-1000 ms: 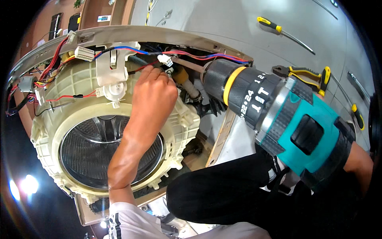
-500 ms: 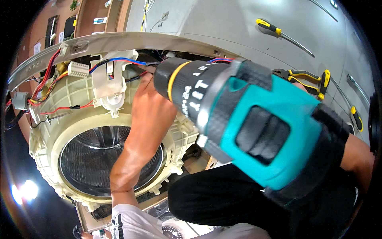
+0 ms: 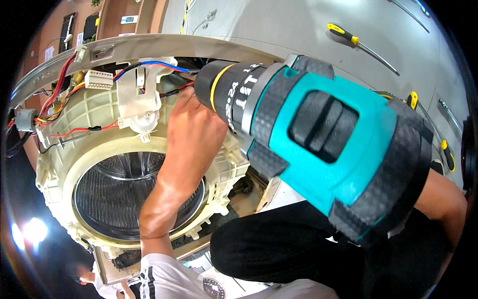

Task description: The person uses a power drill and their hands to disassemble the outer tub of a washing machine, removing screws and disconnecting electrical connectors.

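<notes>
My left hand (image 3: pixel 196 134) reaches into the upper part of an opened washing machine, above its cream plastic tub (image 3: pixel 89 114), fingers curled among wires (image 3: pixel 172 93); what they hold is hidden. My right hand (image 3: pixel 438 194) grips a teal and black cordless drill (image 3: pixel 343 184), mostly concealed behind its body. The drill's black chuck (image 3: pixel 209 87) lies right over my left fingertips, hiding its front end and part of the interior. A metal rail (image 3: pixel 139 46) arches over the tub, with a white multi-pin connector (image 3: pixel 98 79) hanging just below it. The drum (image 3: pixel 114 204) shows through the round opening.
Yellow-black screwdrivers (image 3: pixel 342 33) and a metal tool (image 3: pixel 452 112) lie on the grey tiled floor; pliers (image 3: pixel 411 99) are partly hidden behind the drill. Wooden shelving (image 3: pixel 114 20) stands at upper left. My black-clad leg (image 3: pixel 259 239) is below the drill. Another person (image 3: pixel 87 279) is at lower left.
The drill has swung left over my left hand and, since half a second ago, risen slightly. My left hand stays nearly in place. Another person has come into view at lower left.
</notes>
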A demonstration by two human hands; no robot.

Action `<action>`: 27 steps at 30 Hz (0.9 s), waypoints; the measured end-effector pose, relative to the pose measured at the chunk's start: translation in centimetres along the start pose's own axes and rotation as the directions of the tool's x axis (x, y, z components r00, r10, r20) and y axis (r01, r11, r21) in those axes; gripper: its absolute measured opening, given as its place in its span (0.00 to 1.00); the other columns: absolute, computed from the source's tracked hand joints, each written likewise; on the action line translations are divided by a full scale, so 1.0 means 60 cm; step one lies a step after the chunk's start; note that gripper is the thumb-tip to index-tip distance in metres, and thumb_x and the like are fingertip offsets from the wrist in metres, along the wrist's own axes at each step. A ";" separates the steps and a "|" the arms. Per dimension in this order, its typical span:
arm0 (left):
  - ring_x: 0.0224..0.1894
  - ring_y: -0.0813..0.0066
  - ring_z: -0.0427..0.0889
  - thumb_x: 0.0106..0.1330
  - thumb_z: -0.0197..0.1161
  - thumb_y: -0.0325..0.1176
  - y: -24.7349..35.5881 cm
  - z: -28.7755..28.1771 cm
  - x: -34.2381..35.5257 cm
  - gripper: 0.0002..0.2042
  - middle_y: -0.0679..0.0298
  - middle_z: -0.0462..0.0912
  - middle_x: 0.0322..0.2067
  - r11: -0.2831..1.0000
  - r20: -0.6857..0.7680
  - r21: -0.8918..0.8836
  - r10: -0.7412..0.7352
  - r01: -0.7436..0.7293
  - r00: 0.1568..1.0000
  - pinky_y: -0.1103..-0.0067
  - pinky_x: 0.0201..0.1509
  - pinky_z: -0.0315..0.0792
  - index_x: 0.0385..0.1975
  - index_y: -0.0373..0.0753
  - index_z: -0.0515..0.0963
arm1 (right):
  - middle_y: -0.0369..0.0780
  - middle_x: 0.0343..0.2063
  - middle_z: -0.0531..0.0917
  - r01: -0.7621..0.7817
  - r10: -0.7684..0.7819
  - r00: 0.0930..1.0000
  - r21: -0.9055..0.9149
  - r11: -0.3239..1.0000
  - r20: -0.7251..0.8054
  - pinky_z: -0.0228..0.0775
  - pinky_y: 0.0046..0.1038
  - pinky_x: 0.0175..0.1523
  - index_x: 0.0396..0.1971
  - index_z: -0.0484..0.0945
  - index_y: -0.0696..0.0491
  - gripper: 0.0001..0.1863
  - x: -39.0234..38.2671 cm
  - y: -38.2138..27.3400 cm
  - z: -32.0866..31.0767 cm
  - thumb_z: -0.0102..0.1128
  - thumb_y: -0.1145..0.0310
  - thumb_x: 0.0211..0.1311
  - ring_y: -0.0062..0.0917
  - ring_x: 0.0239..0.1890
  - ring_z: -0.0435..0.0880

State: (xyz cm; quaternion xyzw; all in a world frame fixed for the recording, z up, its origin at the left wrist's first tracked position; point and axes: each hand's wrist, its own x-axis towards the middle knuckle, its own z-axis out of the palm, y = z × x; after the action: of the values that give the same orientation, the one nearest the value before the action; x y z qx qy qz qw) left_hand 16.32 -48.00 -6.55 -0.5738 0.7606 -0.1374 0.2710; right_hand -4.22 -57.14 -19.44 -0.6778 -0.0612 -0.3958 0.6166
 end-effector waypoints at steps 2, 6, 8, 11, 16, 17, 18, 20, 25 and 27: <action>0.37 0.65 0.78 0.42 0.58 0.27 -0.002 -0.023 -0.021 0.11 0.59 0.79 0.30 0.999 0.028 0.046 -0.026 0.025 0.999 0.73 0.46 0.70 0.29 0.36 0.78 | 0.43 0.26 0.79 0.031 -0.029 0.999 -0.071 0.997 0.021 0.72 0.30 0.34 0.36 0.74 0.54 0.22 0.015 -0.006 0.010 0.65 0.62 0.37 0.36 0.26 0.78; 0.40 0.65 0.77 0.50 0.58 0.31 0.003 0.038 0.005 0.12 0.60 0.79 0.35 0.950 -0.145 -0.308 -0.095 0.046 0.985 0.73 0.48 0.69 0.37 0.39 0.77 | 0.43 0.23 0.79 -0.243 0.299 0.937 -0.278 0.929 0.179 0.72 0.29 0.32 0.42 0.74 0.57 0.27 0.030 -0.040 -0.027 0.66 0.58 0.41 0.37 0.24 0.80; 0.42 0.64 0.77 0.53 0.58 0.34 0.000 0.026 -0.016 0.13 0.59 0.78 0.37 0.941 -0.026 -0.326 -0.103 0.089 0.994 0.71 0.48 0.69 0.38 0.39 0.76 | 0.45 0.22 0.78 -0.279 0.321 0.925 -0.209 0.937 0.204 0.70 0.31 0.29 0.38 0.73 0.57 0.27 0.041 -0.036 -0.017 0.67 0.59 0.35 0.40 0.23 0.78; 0.42 0.60 0.77 0.56 0.58 0.38 -0.006 -0.007 -0.028 0.14 0.57 0.78 0.39 0.935 0.126 -0.312 -0.135 0.168 0.983 0.68 0.48 0.70 0.40 0.38 0.75 | 0.45 0.20 0.77 -0.288 0.301 0.938 -0.099 0.953 0.174 0.68 0.35 0.28 0.33 0.73 0.55 0.26 0.053 -0.042 -0.012 0.69 0.62 0.27 0.43 0.25 0.77; 0.28 0.66 0.77 0.46 0.56 0.33 -0.009 0.019 -0.025 0.08 0.59 0.77 0.20 0.991 -0.020 -0.087 -0.100 0.098 0.995 0.70 0.52 0.65 0.22 0.38 0.79 | 0.41 0.19 0.77 -0.194 0.236 0.955 -0.227 0.954 0.179 0.69 0.30 0.24 0.32 0.74 0.54 0.24 0.062 -0.059 -0.017 0.68 0.59 0.32 0.38 0.20 0.77; 0.28 0.66 0.77 0.47 0.55 0.33 -0.008 0.023 -0.023 0.07 0.59 0.77 0.19 0.993 -0.038 -0.075 -0.099 0.096 0.994 0.71 0.52 0.65 0.19 0.39 0.79 | 0.40 0.19 0.77 -0.183 0.233 0.953 -0.246 0.952 0.193 0.69 0.29 0.23 0.32 0.74 0.54 0.24 0.063 -0.057 -0.019 0.68 0.59 0.32 0.38 0.19 0.77; 0.27 0.67 0.77 0.47 0.55 0.33 -0.009 0.025 -0.020 0.07 0.59 0.76 0.18 0.994 -0.056 -0.060 -0.098 0.094 0.994 0.72 0.52 0.65 0.15 0.40 0.80 | 0.40 0.18 0.77 -0.227 0.265 0.948 -0.214 0.950 0.174 0.69 0.29 0.24 0.33 0.74 0.54 0.24 0.065 -0.059 -0.020 0.68 0.59 0.32 0.37 0.19 0.77; 0.30 0.67 0.77 0.49 0.55 0.34 -0.007 0.024 -0.015 0.08 0.60 0.77 0.19 0.989 -0.033 -0.075 -0.128 0.126 0.991 0.72 0.54 0.63 0.16 0.41 0.81 | 0.41 0.17 0.77 -0.260 0.289 0.944 -0.179 0.949 0.160 0.69 0.28 0.24 0.34 0.74 0.54 0.25 0.061 -0.056 -0.021 0.69 0.60 0.32 0.36 0.18 0.77; 0.36 0.67 0.78 0.50 0.55 0.33 -0.001 0.032 -0.027 0.08 0.60 0.81 0.24 0.988 0.053 0.082 -0.132 0.128 0.990 0.73 0.58 0.61 0.20 0.42 0.83 | 0.40 0.17 0.77 -0.275 0.301 0.940 -0.168 0.947 0.160 0.70 0.27 0.25 0.33 0.75 0.54 0.24 0.061 -0.058 -0.004 0.69 0.60 0.31 0.33 0.17 0.78; 0.35 0.67 0.78 0.49 0.55 0.33 -0.001 0.022 -0.021 0.08 0.60 0.80 0.24 0.990 0.121 0.041 -0.136 0.132 0.983 0.73 0.55 0.63 0.23 0.41 0.81 | 0.40 0.17 0.77 -0.204 0.242 0.955 -0.214 0.955 0.170 0.70 0.26 0.25 0.33 0.75 0.54 0.24 0.052 -0.046 -0.002 0.69 0.60 0.32 0.32 0.17 0.78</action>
State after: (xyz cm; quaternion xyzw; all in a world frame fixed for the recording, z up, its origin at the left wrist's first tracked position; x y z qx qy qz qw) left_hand 17.36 -46.68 -7.26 -0.6265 0.6998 -0.1319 0.3168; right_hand -3.72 -57.85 -15.35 -0.7726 -0.0050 -0.2593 0.5796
